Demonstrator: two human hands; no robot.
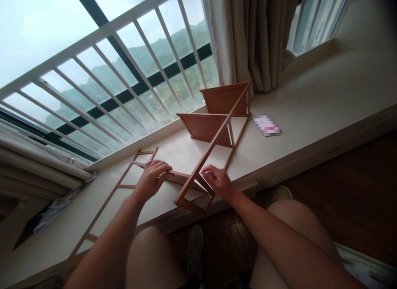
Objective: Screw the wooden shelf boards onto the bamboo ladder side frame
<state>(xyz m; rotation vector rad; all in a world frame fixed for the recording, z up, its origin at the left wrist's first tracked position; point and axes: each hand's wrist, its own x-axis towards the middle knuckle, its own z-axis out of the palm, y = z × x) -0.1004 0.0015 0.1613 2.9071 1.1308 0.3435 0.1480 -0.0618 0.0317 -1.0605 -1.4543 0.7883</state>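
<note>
A brown wooden shelf frame (217, 136) lies partly assembled on a pale window ledge (310, 107), with two shelf boards (206, 127) standing upright in it. My left hand (151, 179) is closed on a loose wooden board (181, 178) that runs toward the frame's near end. My right hand (218, 181) pinches the frame's near end where the rails meet. A second ladder-like side frame (114, 196) lies flat on the ledge to the left.
A small pink and white packet (266, 126) lies on the ledge to the right of the frame. A white railing (124, 69) and window stand behind, curtains (251, 36) hang at the back. My knees (155, 256) are below, over a dark wooden floor (356, 189).
</note>
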